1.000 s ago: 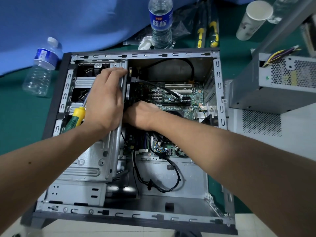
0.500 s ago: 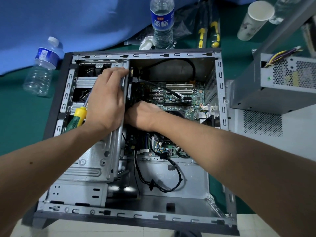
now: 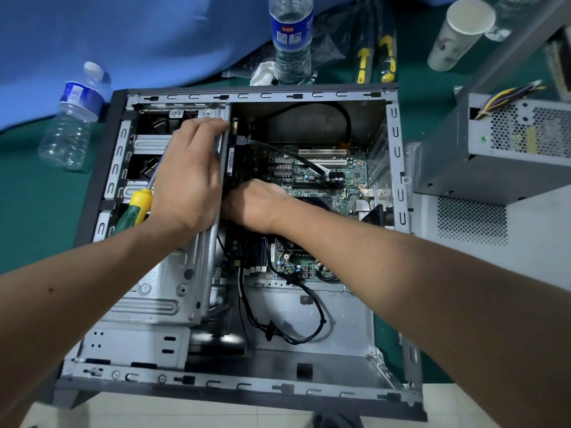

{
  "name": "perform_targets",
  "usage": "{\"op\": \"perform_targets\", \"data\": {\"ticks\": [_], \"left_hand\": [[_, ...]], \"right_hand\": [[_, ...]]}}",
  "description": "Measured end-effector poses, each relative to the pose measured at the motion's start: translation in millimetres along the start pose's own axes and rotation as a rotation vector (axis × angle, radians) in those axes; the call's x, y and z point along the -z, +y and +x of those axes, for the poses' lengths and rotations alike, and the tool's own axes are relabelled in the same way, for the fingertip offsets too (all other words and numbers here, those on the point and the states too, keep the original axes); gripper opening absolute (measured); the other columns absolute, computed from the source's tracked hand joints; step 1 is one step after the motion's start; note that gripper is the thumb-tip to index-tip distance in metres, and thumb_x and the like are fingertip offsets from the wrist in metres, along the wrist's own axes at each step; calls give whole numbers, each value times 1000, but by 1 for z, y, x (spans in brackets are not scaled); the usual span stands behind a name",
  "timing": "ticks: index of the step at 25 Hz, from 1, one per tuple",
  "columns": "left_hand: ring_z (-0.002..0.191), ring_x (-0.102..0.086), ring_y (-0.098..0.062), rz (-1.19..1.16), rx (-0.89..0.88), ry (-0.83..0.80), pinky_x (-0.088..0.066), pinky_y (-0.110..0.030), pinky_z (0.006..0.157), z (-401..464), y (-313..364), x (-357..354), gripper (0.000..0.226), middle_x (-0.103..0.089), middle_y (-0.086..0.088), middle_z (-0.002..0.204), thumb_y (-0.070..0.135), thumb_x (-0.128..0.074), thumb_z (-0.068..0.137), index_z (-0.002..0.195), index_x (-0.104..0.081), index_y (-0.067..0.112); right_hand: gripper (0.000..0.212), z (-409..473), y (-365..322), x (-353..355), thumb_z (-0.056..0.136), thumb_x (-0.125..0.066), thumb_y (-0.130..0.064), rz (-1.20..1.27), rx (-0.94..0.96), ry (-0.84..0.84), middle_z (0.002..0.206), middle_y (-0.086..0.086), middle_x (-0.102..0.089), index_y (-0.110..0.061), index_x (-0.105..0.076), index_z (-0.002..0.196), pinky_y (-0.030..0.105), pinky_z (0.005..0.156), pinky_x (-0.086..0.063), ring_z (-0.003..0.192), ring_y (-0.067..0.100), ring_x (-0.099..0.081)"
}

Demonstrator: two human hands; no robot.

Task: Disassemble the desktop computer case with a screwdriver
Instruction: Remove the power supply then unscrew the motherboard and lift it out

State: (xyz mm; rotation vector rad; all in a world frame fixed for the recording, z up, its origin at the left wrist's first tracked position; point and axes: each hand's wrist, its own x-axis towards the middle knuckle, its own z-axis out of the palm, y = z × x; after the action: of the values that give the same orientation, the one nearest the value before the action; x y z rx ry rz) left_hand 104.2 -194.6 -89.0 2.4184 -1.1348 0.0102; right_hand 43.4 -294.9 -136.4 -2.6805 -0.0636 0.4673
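Note:
The open desktop case [image 3: 265, 95] lies on its side on a green mat, with the motherboard [image 3: 312, 177] exposed. My left hand [image 3: 188, 177] lies on top of the silver drive cage [image 3: 160, 291], its fingers curled over the cage's right rail. A screwdriver [image 3: 139, 202] with a yellow and green handle lies on the cage, its shaft running under that hand. My right hand [image 3: 256, 205] reaches down inside the case right beside the cage. Its fingers are hidden behind the rail.
A removed power supply [image 3: 494, 149] sits on a grey side panel [image 3: 494, 242] at the right. Two water bottles [image 3: 290, 38] [image 3: 72, 118], a paper cup [image 3: 460, 32] and spare screwdrivers [image 3: 386, 57] stand behind the case. A loose black cable [image 3: 293, 332] lies on the case floor.

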Motion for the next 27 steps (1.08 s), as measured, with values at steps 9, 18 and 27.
{"op": "perform_targets", "data": {"ticks": [9,18,27], "left_hand": [[123,-46,-27,-13,-5,-2,-34,-29,106,0,0,0,47,-52,-15,133,1,-37,90,134,-52,3],[122,-46,-29,-13,-1,4,-35,-31,105,-1,0,1,47,-52,-17,132,-1,-38,89,133,-53,3],[122,-47,-30,-9,-11,9,-35,-33,106,-1,0,1,47,-52,-17,132,1,-37,89,133,-53,3]], "right_hand": [[34,2,2,-4,101,-39,-30,-69,67,35,112,13,-68,-13,-68,109,29,67,-37,105,32,-64],[31,-1,3,-2,99,-43,-22,-97,118,-45,123,14,-63,-13,-61,123,33,74,-41,113,33,-61],[34,6,0,-7,98,-41,-31,15,31,-20,111,13,-68,-13,-68,105,30,72,-41,104,31,-63]]}}
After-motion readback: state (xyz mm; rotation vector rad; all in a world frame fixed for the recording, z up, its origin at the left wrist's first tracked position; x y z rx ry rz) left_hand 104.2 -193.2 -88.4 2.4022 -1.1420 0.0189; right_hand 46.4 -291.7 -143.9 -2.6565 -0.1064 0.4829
